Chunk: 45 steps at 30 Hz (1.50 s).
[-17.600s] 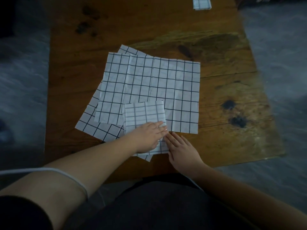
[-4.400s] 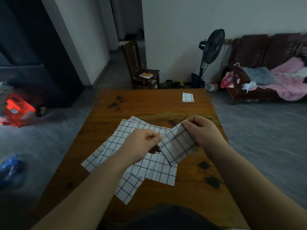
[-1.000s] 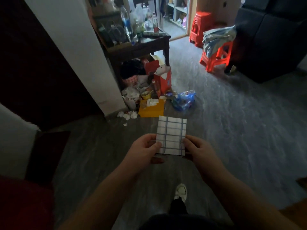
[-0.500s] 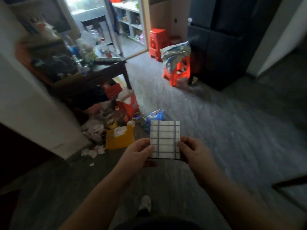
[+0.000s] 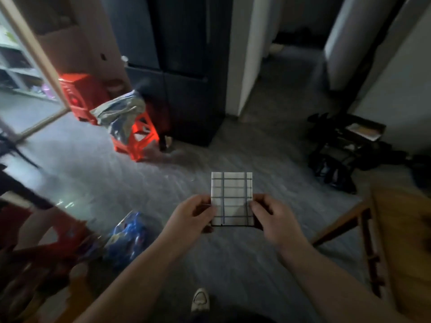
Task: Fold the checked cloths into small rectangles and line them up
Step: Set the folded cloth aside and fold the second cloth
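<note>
A folded checked cloth (image 5: 232, 194), a small white rectangle with dark lines, is held upright in the air above the grey floor. My left hand (image 5: 191, 217) pinches its lower left edge. My right hand (image 5: 272, 220) pinches its lower right edge. A corner of the wooden table (image 5: 403, 229) shows at the right edge. The other cloths are out of view.
Orange-red stools (image 5: 135, 136) with a grey cloth over one stand at the left, in front of a dark cabinet (image 5: 186, 66). A blue bag (image 5: 127, 238) lies on the floor at lower left. Dark clutter (image 5: 338, 150) sits by the right wall. My shoe (image 5: 200, 299) shows below.
The view has swung to the right across the room, and the table corner has come into sight. Both hands keep holding the folded cloth in the same way.
</note>
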Each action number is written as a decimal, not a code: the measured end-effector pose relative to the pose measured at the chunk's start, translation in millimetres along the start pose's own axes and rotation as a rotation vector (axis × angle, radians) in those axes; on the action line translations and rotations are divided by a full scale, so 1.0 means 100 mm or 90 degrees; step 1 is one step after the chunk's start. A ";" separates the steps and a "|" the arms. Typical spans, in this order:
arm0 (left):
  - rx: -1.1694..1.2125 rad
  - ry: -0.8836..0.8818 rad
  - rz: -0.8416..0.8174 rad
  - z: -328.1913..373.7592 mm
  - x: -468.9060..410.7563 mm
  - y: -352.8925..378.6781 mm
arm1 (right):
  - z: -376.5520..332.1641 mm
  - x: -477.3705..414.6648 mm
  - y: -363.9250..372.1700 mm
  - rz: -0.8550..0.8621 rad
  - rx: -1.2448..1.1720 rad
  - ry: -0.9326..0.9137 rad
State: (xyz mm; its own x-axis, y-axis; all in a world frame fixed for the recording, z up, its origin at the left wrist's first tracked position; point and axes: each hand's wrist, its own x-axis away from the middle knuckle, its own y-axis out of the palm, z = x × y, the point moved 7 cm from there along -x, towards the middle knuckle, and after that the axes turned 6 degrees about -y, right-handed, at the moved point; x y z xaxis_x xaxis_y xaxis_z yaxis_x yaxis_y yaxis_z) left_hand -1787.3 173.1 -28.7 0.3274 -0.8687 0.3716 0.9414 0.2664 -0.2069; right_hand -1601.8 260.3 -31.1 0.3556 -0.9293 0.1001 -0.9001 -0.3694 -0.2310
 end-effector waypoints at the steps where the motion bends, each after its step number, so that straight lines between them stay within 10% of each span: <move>1: 0.001 0.007 -0.016 0.12 -0.27 0.03 | -0.06 -0.18 -0.07 0.023 -0.008 -0.001; 30: -0.056 0.052 -0.280 3.14 -5.31 3.83 | 0.51 -4.57 -4.05 0.385 -0.238 0.096; 45: -0.195 0.054 -0.605 4.15 -7.18 6.80 | 1.30 -5.75 -6.38 0.682 -0.242 0.144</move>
State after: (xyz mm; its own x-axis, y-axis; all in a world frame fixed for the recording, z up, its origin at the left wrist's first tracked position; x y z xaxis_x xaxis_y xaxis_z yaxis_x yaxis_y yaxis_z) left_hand -1348.4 1151.4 -60.2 -0.5681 -0.6956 0.4398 0.7443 -0.6623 -0.0859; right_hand -1198.8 1029.3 -67.2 -0.6529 -0.7281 0.2086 -0.7445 0.6676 0.0000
